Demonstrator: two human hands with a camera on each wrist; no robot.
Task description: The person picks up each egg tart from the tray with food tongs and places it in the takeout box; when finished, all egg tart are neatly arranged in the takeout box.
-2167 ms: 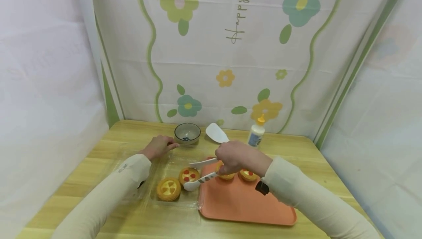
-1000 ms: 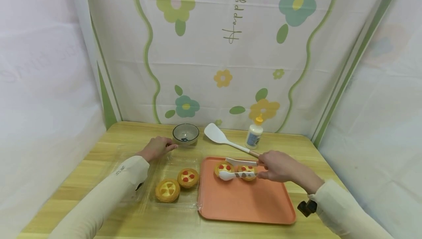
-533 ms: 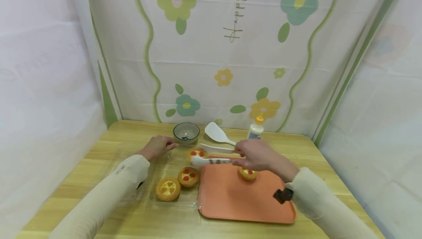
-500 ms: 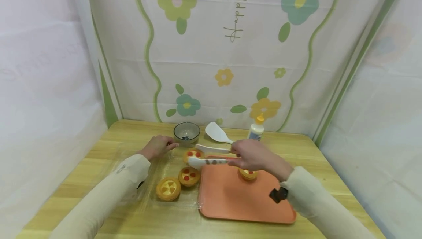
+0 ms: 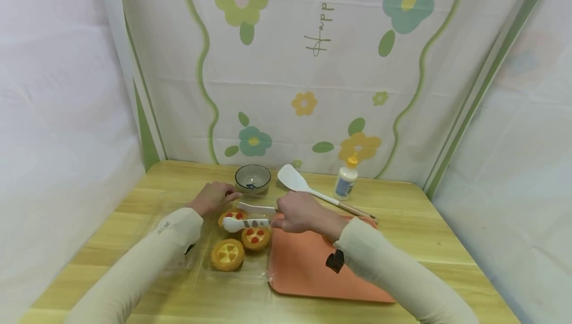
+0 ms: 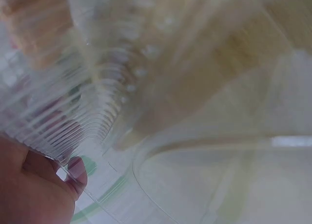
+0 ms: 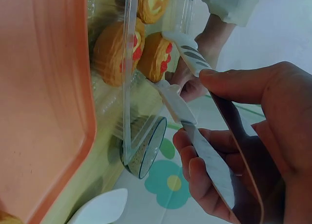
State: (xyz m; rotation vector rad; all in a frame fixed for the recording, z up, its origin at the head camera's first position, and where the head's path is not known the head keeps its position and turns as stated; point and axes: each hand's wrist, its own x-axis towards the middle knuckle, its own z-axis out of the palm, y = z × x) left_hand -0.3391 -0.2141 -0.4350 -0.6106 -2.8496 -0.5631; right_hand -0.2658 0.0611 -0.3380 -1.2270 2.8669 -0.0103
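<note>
My left hand (image 5: 213, 197) pinches the back rim of a clear plastic container (image 5: 250, 273); the left wrist view shows its fingers at the ribbed wall (image 6: 73, 131). My right hand (image 5: 301, 212) holds white-tipped tongs (image 5: 253, 223) above the container. Between the tong tips is an egg tart (image 7: 155, 58) with red topping, at the container's back left. Another red-topped tart (image 5: 256, 239) and a tart with yellow wedges (image 5: 228, 255) sit in the container. On the orange tray (image 5: 313, 274), one more tart (image 5: 327, 238) is mostly hidden behind my right wrist.
Behind the container stands a small glass bowl (image 5: 252, 180). A white spatula (image 5: 292, 179) with a wooden handle lies behind the tray, beside a white bottle (image 5: 346, 182) with a yellow cap. A printed cloth (image 5: 277, 65) hangs at the table's back edge.
My right hand reached to the tray, took a red-topped tart in the tongs and carried it left over the container. The left hand has stayed at the rim.
</note>
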